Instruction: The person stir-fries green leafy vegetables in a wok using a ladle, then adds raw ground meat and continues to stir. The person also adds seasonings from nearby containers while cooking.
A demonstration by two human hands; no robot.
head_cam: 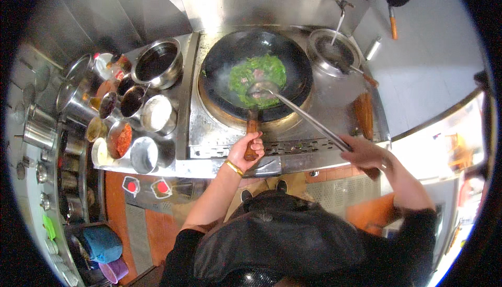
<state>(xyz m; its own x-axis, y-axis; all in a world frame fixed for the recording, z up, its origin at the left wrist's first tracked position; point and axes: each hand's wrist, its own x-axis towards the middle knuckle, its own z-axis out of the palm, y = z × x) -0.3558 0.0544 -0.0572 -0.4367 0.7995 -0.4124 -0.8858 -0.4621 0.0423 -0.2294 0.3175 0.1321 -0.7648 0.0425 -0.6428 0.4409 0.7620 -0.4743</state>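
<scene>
A black wok [219, 55] sits on the round burner ring of a steel range. Green vegetables [276, 69] lie in it with a few pinkish pieces, perhaps meat [257, 73]. My left hand [247, 150] is wrapped around the wok's wooden handle [252, 124] at the near side. In my right hand [362, 153] is the long-handled metal cooking ladle [310, 118]; the hand is slightly blurred. The ladle's bowl rests among the greens near the middle of the wok, hiding some of them. Faint steam seems to hang over the food.
Left of the wok stand a steel pot of dark liquid [157, 61] and several seasoning containers, one with chopped red stuff [122, 140]. Back right, a strainer [345, 61] lies over a metal basin [313, 46] beneath a tap [339, 20]. A bamboo wok brush [364, 114] lies at right.
</scene>
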